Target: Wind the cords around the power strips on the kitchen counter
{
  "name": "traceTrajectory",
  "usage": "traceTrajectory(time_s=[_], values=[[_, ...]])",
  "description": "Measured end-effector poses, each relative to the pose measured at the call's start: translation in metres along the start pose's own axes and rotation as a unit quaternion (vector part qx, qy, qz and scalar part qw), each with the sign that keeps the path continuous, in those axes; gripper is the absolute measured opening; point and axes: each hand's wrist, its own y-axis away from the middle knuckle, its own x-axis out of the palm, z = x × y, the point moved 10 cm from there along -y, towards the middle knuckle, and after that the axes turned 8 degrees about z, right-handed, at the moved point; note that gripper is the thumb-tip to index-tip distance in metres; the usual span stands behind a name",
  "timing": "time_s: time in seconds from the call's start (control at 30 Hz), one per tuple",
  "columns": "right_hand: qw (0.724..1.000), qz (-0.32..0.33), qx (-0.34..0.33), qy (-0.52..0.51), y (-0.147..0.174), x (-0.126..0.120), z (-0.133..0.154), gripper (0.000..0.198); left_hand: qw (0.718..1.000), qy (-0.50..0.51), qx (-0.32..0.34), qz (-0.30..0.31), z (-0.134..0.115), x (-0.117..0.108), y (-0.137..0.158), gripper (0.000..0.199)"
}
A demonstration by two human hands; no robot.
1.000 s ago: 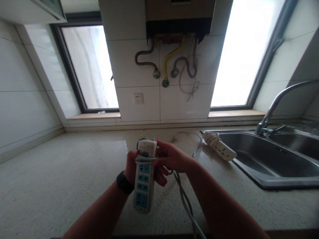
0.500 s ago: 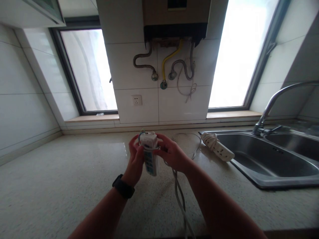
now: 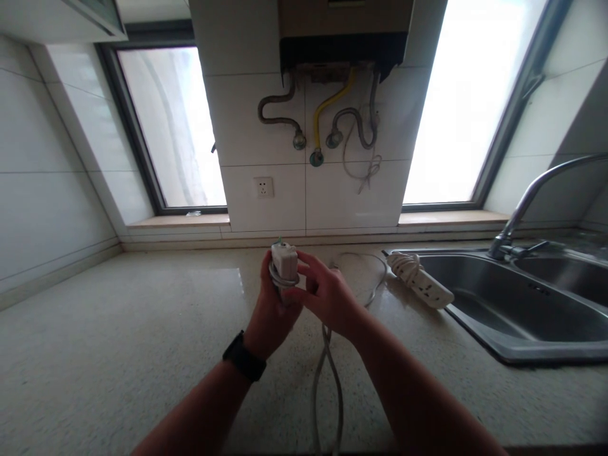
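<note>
A white power strip (image 3: 285,258) is held up above the counter, its end toward the wall. My left hand (image 3: 274,320) is wrapped round its body, hiding most of it. Turns of grey cord (image 3: 327,364) circle the strip near that end, and the rest hangs in crossed strands toward the counter's front. From the right, my right hand (image 3: 332,297) closes its fingers on the cord beside the strip. The fingertips partly hide the exact grip. A second white power strip (image 3: 427,288), with its own cord bundled round one end, lies by the sink.
At the right is a steel double sink (image 3: 475,354) with a curved tap (image 3: 529,193). The speckled counter (image 3: 142,354) runs to the tiled wall. A wall socket (image 3: 263,187) and a water heater with pipes (image 3: 344,54) are ahead, between two windows.
The power strip has turned, so its blue-marked face no longer shows. My left hand has shifted its hold round the strip's body. The hanging cord has swung left.
</note>
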Motion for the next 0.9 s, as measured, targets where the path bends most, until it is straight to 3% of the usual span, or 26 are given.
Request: traceTrajectory(time_s=[0.07, 0.2, 0.4, 0.63, 0.9], values=[[0.999, 0.017, -0.012, 0.047, 0.001, -0.008, 0.004, 0.065, 0.998, 0.046, -0.030, 0.007, 0.004, -0.005, -0.001, 0.102], [0.989, 0.068, -0.032, 0.130, 0.003, -0.014, 0.006, 0.028, 0.977, 0.183, -0.108, 0.018, 0.017, -0.006, 0.001, 0.086], [0.973, 0.118, -0.006, 0.198, 0.005, -0.014, -0.001, 0.032, 0.931, 0.319, -0.173, 0.044, 0.023, 0.010, 0.007, 0.064], [0.955, 0.201, 0.042, 0.216, 0.007, -0.007, -0.013, 0.040, 0.906, 0.385, -0.155, 0.084, 0.019, 0.017, 0.007, 0.057], [0.971, 0.176, 0.068, 0.149, 0.001, -0.010, -0.031, 0.033, 0.868, 0.441, -0.181, 0.141, 0.017, 0.029, 0.014, 0.054]])
